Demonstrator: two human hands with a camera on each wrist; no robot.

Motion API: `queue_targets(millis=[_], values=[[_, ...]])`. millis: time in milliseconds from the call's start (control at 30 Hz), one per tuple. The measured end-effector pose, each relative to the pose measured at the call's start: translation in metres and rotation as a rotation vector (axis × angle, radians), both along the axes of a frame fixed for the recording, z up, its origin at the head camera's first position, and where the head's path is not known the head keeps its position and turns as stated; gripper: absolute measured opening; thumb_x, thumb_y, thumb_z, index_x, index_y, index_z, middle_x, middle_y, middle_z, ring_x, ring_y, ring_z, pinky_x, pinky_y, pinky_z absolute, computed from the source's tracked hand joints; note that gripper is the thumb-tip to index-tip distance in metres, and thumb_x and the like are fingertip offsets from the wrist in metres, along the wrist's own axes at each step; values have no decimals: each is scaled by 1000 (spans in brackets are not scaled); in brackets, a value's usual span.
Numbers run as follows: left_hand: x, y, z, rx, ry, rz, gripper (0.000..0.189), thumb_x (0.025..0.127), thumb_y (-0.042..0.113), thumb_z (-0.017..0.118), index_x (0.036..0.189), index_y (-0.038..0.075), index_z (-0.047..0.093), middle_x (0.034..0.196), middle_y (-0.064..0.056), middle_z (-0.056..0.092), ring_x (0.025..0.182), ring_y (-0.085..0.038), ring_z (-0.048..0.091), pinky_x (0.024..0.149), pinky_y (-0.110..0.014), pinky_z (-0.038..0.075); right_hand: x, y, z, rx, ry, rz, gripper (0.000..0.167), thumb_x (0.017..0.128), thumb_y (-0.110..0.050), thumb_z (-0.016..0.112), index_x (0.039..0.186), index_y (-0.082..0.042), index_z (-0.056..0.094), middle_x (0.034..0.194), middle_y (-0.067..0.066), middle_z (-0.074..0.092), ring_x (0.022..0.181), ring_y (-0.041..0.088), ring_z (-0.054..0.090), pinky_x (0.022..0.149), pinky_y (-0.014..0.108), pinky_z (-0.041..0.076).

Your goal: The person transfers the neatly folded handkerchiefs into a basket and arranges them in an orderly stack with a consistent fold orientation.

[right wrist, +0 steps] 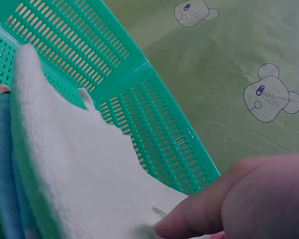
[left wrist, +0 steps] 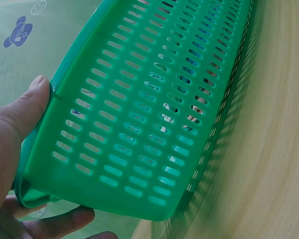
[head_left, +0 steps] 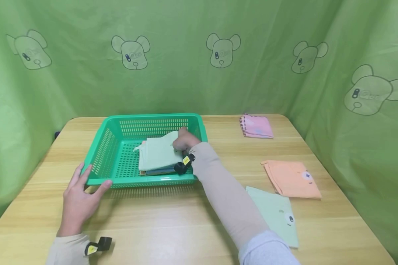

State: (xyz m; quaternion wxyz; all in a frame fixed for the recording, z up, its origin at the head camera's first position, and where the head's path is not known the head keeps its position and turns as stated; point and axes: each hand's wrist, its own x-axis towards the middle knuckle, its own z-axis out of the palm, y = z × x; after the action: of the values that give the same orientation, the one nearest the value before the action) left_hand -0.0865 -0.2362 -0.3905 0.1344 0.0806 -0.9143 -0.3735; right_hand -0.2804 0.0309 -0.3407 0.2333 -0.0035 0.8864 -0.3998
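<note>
A green plastic basket (head_left: 119, 181) with slotted walls stands on the table. At its front left corner my left hand (head_left: 79, 200) holds the rim, thumb on the front side and fingers on the left side. My right hand (head_left: 185, 140) reaches inside and pinches the right edge of a folded pale green towel (head_left: 160, 152). That towel tops a small stack; a blue towel (right wrist: 7, 164) shows beneath it, with an orange edge (head_left: 142, 142) peeking out. In the right wrist view the pale towel bows upward near the thumb, and the other fingertips are mostly hidden.
Right of the basket, a folded pink towel (head_left: 257, 126) lies near the back edge. Nearer lie a folded orange towel (head_left: 290, 179) and a second pale green towel (head_left: 275, 217), partly behind my right sleeve. Green curtains (head_left: 179, 84) enclose the wooden table (head_left: 152, 228).
</note>
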Motion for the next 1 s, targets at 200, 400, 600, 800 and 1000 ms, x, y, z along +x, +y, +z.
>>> queue_targets(millis=[200,400,600,800,1000], values=[[0,1,0,1,12,1,85,89,46,67,151,3,29,161,-12,12,129,-58,32,100,-75,25,0,0,1,78,11,28,89,88,6,54,153,0,-7,140,29,38,56,17,41,42,23,37],[0,0,0,-1,21,1,85,88,45,68,151,3,29,161,-12,13,127,-58,35,100,-74,27,0,1,1,128,3,42,88,91,0,53,153,-2,-9,112,25,59,43,11,33,37,22,31],[0,0,0,-1,12,1,85,89,46,67,151,3,29,161,-12,12,128,-57,34,100,-74,26,-2,1,1,178,4,57,89,93,-5,56,153,-2,-9,98,21,61,44,12,36,37,21,32],[0,1,1,1,3,3,85,89,46,67,151,3,28,161,-12,11,127,-58,36,100,-74,27,-3,1,0,184,15,53,91,90,-4,59,153,-1,-7,94,20,60,46,13,37,38,22,32],[0,1,2,-5,0,1,85,89,46,67,152,4,28,161,-12,12,125,-58,37,99,-74,28,-4,2,-1,189,11,51,89,92,-7,57,153,-2,-7,135,27,46,56,18,45,42,23,38]])
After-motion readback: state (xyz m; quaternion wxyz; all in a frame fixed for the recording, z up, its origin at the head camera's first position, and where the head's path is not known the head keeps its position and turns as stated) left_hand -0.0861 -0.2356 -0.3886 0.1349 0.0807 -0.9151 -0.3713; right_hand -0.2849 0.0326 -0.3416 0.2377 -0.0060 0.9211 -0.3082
